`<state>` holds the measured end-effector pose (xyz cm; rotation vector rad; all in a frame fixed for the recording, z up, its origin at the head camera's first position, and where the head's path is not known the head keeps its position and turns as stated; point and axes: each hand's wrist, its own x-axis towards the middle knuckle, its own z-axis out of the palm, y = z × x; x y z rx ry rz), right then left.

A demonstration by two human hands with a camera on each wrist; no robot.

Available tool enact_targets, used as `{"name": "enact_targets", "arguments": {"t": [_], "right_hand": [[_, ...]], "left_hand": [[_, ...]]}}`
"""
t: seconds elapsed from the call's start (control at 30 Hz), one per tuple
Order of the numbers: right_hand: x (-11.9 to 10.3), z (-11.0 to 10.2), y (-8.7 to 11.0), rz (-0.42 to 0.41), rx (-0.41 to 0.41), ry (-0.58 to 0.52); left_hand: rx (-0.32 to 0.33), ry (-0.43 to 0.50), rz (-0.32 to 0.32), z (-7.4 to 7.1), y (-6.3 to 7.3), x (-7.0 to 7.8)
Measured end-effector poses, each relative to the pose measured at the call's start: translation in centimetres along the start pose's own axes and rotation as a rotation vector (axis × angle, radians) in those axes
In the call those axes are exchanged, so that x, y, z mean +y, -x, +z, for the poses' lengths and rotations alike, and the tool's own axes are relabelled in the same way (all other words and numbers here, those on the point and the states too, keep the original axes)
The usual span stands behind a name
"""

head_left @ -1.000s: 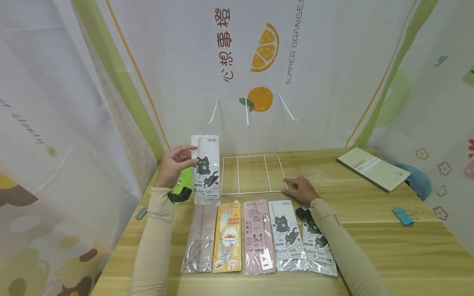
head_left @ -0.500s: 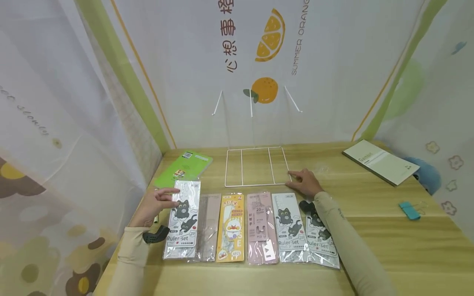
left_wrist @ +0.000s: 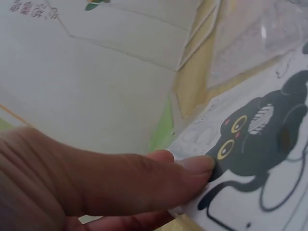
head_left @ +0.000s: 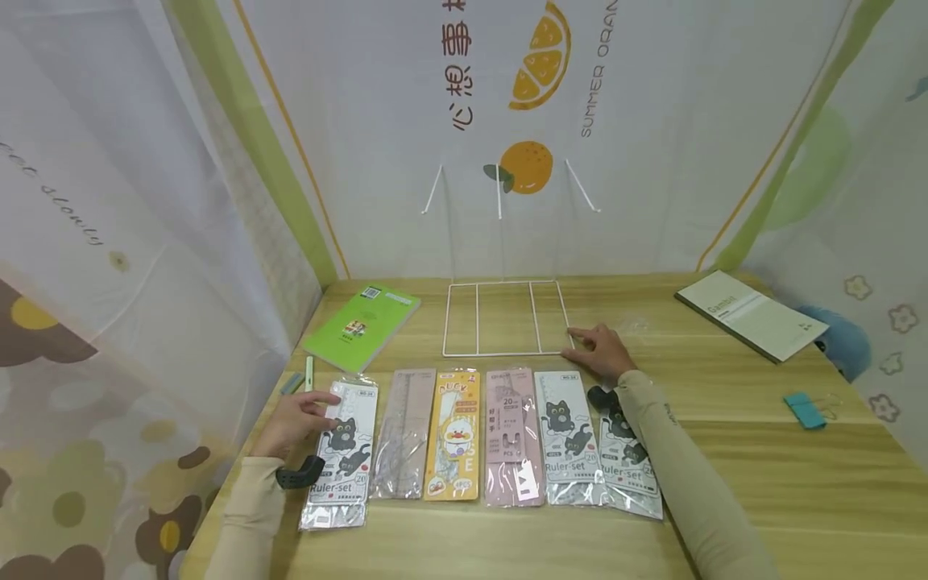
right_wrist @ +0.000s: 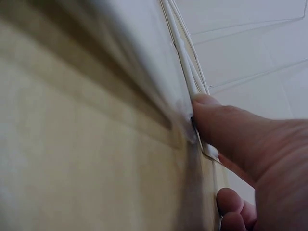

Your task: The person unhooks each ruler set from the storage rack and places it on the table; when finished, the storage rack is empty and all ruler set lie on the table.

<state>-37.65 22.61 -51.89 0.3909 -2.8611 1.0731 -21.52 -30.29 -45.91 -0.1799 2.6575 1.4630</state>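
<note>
My left hand (head_left: 296, 420) pinches the left edge of a ruler set (head_left: 346, 443) in a clear packet with black cats on it, at the left end of a row. The thumb lies over the printed front in the left wrist view. My right hand (head_left: 600, 352) grips the right side of a white wire rack (head_left: 505, 354) near its front corner, thumb against the wire in the right wrist view. Three prongs of the rack stick out above its base. Beside the held packet lie a pinkish ruler set (head_left: 406, 435), a yellow duck one (head_left: 454, 435) and a pink one (head_left: 512, 439).
Two more cat ruler sets (head_left: 568, 427) lie at the row's right, one partly under the right forearm. A green book (head_left: 362, 326) and small pens (head_left: 309, 374) are at left. A pale notebook (head_left: 750, 314) and teal binder clip (head_left: 805, 410) lie at right.
My left hand has brought the cat ruler set down from beside the rack to the left end of the row. The right hand has stayed at the rack's corner.
</note>
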Motion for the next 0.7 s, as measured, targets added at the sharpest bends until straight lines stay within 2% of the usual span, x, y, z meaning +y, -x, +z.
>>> {"name": "enact_targets", "arguments": {"t": [0.17,0.27,0.4,0.53,0.7], "right_hand": [[-0.4,0.2,0.4,-0.018,-0.018,-0.005],[-0.6,0.3,0.6,-0.008,-0.017,0.0],[-0.5,0.4,0.7,0.007,-0.02,0.004],[-0.3,0.3,0.5,0.001,-0.01,0.017],[-0.4,0.1,0.3,-0.002,-0.005,0.024]], "left_hand": [[0.055,-0.149,-0.006,1.0,0.2,-0.3],[0.09,-0.252,0.022,1.5,0.4,-0.3],[0.119,-0.38,0.028,2.1,0.7,-0.1],[0.139,-0.467,0.008,2.5,0.8,0.4],[0.157,-0.509,-0.013,2.9,1.0,0.6]]}}
